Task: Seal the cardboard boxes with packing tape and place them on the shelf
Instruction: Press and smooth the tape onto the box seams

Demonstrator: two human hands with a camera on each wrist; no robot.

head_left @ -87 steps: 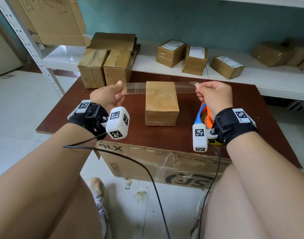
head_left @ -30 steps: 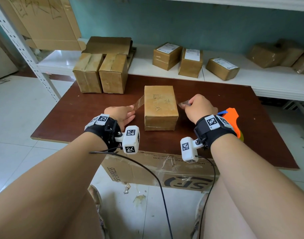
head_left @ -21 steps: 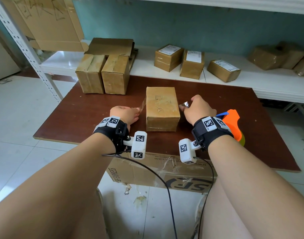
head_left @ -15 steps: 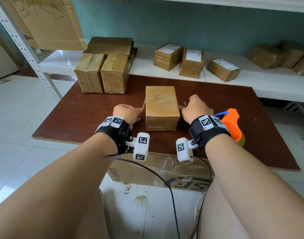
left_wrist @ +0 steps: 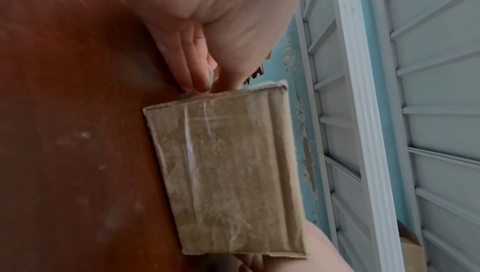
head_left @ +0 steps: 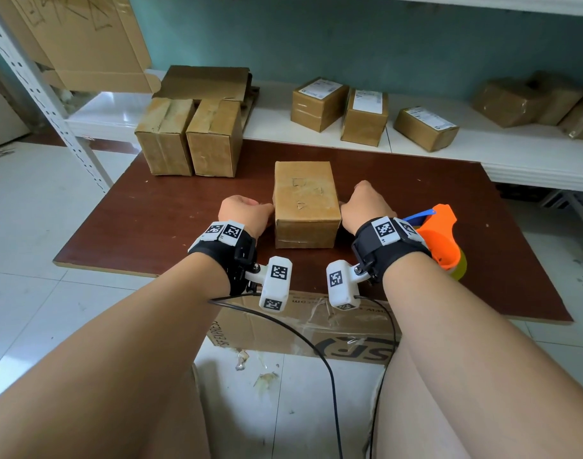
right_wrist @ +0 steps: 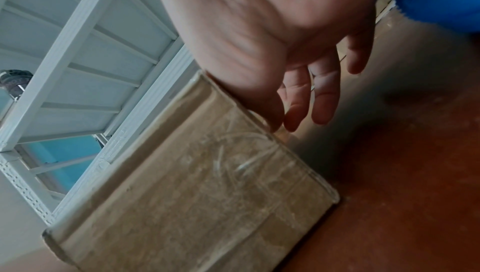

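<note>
Two taped boxes (head_left: 189, 137) stand at the desk's (head_left: 171, 213) far left edge. The left hand (head_left: 244, 212) pinches tape against the middle box's (head_left: 305, 202) left side; the right hand (head_left: 363, 207), fingers straight, presses its right side. A tape dispenser (head_left: 440, 235) lies right

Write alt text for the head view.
Both hands, left and right, press against opposite sides of a box on a brown table. An orange tape dispenser lies right of it; more boxes sit on the white shelf behind.
</note>
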